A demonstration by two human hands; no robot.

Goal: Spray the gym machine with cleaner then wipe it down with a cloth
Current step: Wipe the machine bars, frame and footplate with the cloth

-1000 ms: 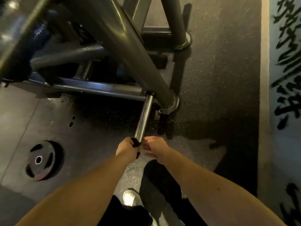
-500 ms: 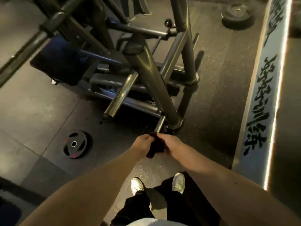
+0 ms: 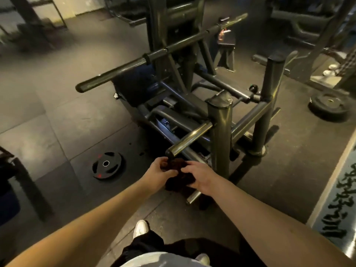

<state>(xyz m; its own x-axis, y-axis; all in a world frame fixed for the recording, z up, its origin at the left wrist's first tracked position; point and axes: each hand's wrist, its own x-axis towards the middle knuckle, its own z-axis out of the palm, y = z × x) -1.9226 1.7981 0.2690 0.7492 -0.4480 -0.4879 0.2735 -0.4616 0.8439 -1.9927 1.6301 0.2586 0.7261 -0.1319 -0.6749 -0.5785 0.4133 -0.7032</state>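
Note:
The gym machine (image 3: 219, 120) is a dark grey steel frame with two upright posts, a long black bar across its top and a blue pad behind. A chrome weight peg (image 3: 189, 140) juts from the near post toward me. A second, lower chrome peg (image 3: 193, 197) shows just under my hands. A dark cloth (image 3: 178, 177) is bunched between both hands, right below the upper peg's tip. My left hand (image 3: 159, 170) grips its left side and my right hand (image 3: 200, 177) its right side. No spray bottle is in view.
A black weight plate with red marks (image 3: 107, 168) lies on the floor to the left. A larger plate (image 3: 329, 106) lies at the far right. A pale strip with black lettering (image 3: 339, 205) runs along the right. Other racks stand behind. My white shoes are below.
The view has risen and pulled back from the machine's base. Both hands came off the low chrome peg with the cloth and now hold it just under the upper peg's tip.

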